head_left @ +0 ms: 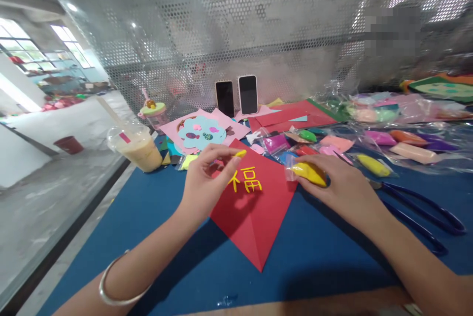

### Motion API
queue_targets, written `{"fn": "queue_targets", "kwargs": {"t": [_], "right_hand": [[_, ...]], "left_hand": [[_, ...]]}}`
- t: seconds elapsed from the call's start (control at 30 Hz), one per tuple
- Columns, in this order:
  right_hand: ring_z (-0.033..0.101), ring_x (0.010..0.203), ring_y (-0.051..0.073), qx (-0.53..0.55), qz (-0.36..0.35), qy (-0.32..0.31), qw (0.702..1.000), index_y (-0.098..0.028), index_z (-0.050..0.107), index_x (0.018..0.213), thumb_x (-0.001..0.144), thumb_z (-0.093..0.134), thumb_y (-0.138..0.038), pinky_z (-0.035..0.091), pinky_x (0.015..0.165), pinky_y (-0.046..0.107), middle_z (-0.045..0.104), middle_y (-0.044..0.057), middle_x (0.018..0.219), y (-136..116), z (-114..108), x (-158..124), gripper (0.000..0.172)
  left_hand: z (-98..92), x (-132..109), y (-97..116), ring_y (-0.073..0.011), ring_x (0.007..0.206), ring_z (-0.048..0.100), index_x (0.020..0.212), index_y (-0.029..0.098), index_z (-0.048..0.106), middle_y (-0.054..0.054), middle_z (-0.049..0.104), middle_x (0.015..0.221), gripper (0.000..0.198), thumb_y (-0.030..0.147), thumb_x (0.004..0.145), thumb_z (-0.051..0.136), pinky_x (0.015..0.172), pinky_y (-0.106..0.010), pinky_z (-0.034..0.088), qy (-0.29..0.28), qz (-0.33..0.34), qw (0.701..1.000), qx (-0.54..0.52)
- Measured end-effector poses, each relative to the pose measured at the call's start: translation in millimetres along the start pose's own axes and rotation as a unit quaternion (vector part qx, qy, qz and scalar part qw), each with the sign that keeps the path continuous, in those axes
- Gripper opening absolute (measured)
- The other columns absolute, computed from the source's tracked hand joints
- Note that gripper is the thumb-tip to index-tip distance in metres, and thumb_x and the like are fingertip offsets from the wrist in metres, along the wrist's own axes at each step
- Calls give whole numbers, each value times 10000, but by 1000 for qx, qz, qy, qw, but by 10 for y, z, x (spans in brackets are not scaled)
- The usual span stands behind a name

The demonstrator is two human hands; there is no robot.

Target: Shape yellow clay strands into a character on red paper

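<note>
A red paper square (258, 227) lies cornerwise on the blue tabletop, with a yellow Chinese character (252, 180) formed on it in thin strands. Over its upper left part is my left hand (209, 173), closed in a pinch on a small piece of yellow clay (241, 154). At the paper's right corner my right hand (340, 183) is closed around a small clear bag of yellow clay (309, 173). Dark-blue-handled scissors (424, 207) rest beside my right wrist, their blades partly hidden.
A drink cup (138, 151) with a straw stands at the left edge. Two phones (248, 95) lean against the perforated metal panel (236, 40). Bagged coloured clay (414, 153) spreads across the back right. Pink paper with a light blue cutout (201, 131) lies behind my left hand.
</note>
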State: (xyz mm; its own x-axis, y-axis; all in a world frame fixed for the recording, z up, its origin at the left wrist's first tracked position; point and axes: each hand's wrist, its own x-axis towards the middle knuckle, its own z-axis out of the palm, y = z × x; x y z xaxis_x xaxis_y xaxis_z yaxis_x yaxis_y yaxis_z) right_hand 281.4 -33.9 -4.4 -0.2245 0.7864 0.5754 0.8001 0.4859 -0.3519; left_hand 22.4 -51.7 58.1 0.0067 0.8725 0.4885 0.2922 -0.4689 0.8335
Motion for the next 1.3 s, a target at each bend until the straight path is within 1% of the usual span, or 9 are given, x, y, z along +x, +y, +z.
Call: {"fn": "queue_targets", "kwargs": {"t": [0.13,0.2,0.3,0.37,0.47,0.8,1.0,1.17,1.3], "right_hand": [[638,980,274,-8,14,-105,994,-229,627,1053,848,529,-325,503,849,434,685,75,1069,263,-90,-156,247],[631,988,276,-7,17,-121,993,-218,632,1053,850,510,-326,497,865,437,681,81,1066,327,-116,-213,260],[636,978,278,-14,42,-88,995,-208,639,1055,845,511,-324,504,855,436,678,85,1058,356,-111,-258,272],[645,969,275,-12,48,-70,996,-202,644,1050,842,515,-311,506,858,431,675,87,1056,352,-88,-271,267],[644,993,268,-2,44,-62,997,-196,644,1058,845,513,-279,499,888,421,668,86,1072,339,-63,-284,264],[626,1038,272,17,51,-74,996,-217,642,1062,836,515,-268,483,923,441,662,73,1107,364,-87,-333,264],[609,1057,266,36,63,-88,994,-221,632,1075,856,495,-289,469,943,441,653,71,1118,335,-111,-344,267],[618,1041,263,34,58,-95,993,-226,635,1068,848,501,-281,473,938,437,655,67,1116,333,-116,-334,264],[624,1033,263,36,54,-95,993,-218,639,1062,841,502,-272,469,951,436,655,73,1111,330,-126,-336,266]], "left_hand": [[189,-212,50,-99,674,554,890,184,727,-25,596,818,133,180,833,607,581,-209,478,-95,43,993,53],[324,-344,49,-115,708,574,906,182,732,-30,611,834,163,156,847,582,629,-233,496,-187,89,969,132],[512,-567,60,-176,785,596,933,171,722,-37,645,871,180,147,860,560,668,-305,507,-348,184,866,307],[602,-708,82,-212,818,592,988,139,701,-46,653,909,196,149,859,554,654,-343,502,-388,225,797,405],[657,-875,113,-234,920,580,1068,100,671,-66,657,1016,251,178,864,546,713,-357,498,-365,236,765,475],[448,-1234,168,-205,1171,496,1236,148,587,-27,617,1264,383,335,930,451,978,-325,384,-274,226,796,491],[425,-1391,209,-209,1198,488,1284,128,550,-48,592,1316,417,288,913,447,985,-318,399,-237,214,800,509],[557,-1329,212,-220,1188,493,1305,136,542,-56,586,1320,434,312,925,428,981,-334,399,-230,187,805,513],[745,-1197,154,-227,1177,494,1241,130,606,-43,598,1314,419,344,932,420,1014,-362,351,-222,192,793,533]]}}
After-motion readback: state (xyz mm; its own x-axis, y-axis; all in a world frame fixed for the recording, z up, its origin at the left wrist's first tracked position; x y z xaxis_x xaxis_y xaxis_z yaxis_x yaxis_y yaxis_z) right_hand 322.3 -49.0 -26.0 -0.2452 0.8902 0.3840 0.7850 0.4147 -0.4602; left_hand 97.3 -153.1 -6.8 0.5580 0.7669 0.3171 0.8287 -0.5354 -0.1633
